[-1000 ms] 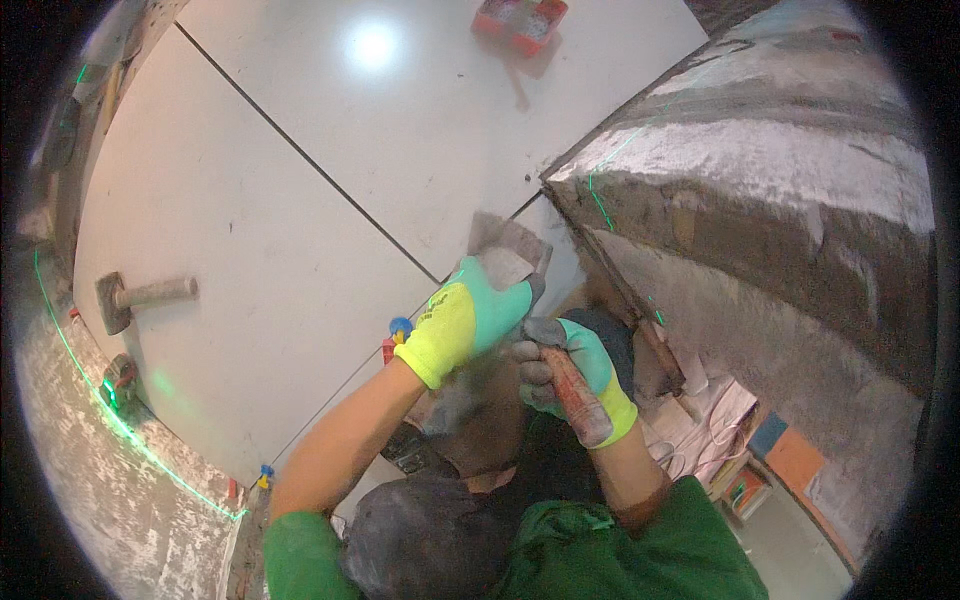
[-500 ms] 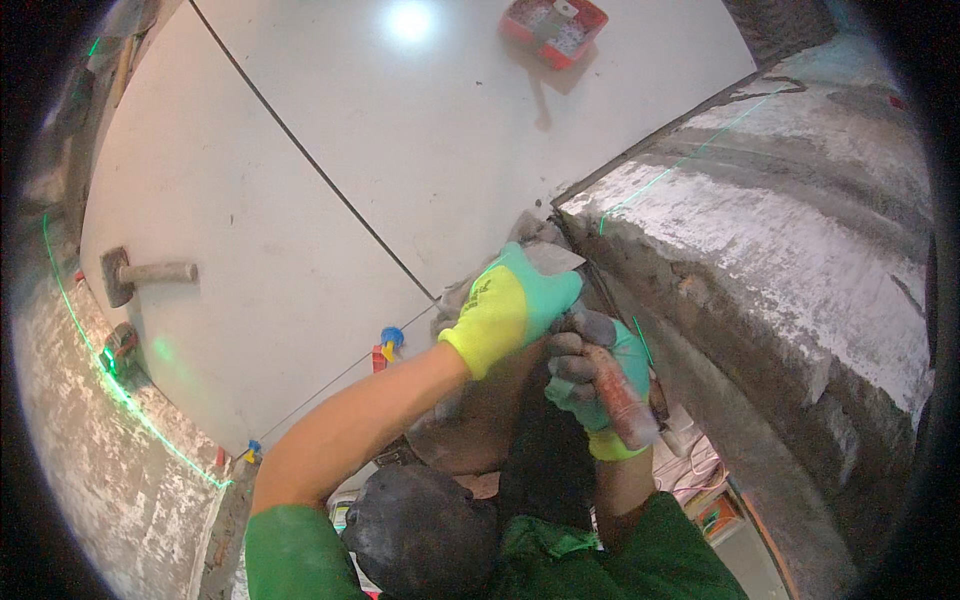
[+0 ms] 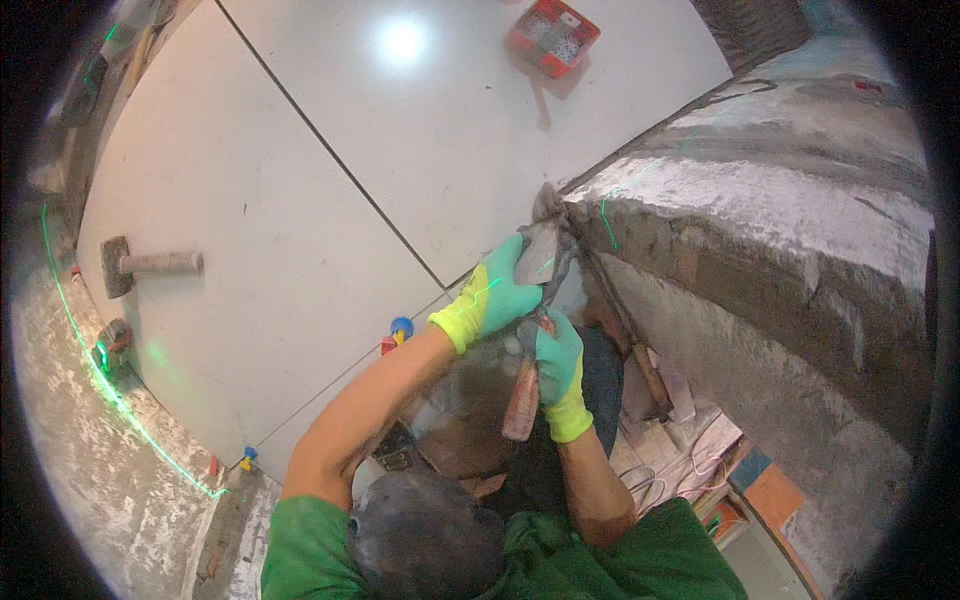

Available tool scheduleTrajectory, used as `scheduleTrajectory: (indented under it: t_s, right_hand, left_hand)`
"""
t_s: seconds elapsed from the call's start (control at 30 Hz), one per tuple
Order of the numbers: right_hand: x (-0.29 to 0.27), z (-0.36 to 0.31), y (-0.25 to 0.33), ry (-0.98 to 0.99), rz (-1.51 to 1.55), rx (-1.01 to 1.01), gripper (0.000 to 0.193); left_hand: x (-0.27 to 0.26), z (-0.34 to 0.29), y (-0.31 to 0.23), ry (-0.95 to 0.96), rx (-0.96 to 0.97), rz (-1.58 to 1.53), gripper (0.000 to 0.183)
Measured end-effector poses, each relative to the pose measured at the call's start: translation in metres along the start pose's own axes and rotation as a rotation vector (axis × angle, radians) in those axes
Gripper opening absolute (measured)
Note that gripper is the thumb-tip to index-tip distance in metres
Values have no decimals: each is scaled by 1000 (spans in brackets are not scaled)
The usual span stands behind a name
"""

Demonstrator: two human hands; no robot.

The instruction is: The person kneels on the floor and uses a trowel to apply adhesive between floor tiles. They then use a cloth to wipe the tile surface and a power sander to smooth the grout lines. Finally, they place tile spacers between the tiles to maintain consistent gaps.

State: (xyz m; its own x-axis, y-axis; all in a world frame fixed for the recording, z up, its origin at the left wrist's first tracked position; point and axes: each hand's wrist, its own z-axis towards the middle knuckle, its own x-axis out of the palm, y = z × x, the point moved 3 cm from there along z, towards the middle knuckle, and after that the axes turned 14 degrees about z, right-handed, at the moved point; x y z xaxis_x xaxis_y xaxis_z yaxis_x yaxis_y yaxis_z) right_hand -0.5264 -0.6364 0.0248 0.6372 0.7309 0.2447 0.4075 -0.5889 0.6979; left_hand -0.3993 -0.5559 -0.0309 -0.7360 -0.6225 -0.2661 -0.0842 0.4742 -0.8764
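Observation:
My right hand (image 3: 560, 355), in a teal and yellow work glove, is closed round a trowel near the top of its worn reddish handle (image 3: 521, 400). The grey trowel blade (image 3: 539, 252) points away from me, beside the corner of the pale floor tiles. My left hand (image 3: 500, 295), gloved alike, lies against the left side of the blade; its fingertips are hidden. Dark grey mortar (image 3: 548, 203) is heaped just beyond the blade's tip.
A mallet (image 3: 150, 264) lies on the pale tiles (image 3: 300, 250) at left. Far off stands a red box (image 3: 553, 38) of small pieces. A blue tile leveller (image 3: 402, 327) sits in the near joint. A rough concrete ledge (image 3: 760, 260) rises at right; cables (image 3: 690, 470) lie below it.
My right hand has swung left and turned, so the trowel handle now points toward me. The blade shows more fully beside my left hand, which has shifted slightly nearer.

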Motion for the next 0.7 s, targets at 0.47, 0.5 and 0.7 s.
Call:
scheduleTrajectory:
  t_s: [0.47,0.5,0.7]
  right_hand:
    - [-3,-50,7,-111,-10,-85,27]
    - [-4,-60,15,-102,30,-98,29]
    - [-7,-114,30,-157,-50,-37,37]
  left_hand:
    - [-18,-34,-41,148,258,41,85]
    - [-26,-39,-44,176,270,49,86]
    - [-49,-47,-26,-3,109,180,81]
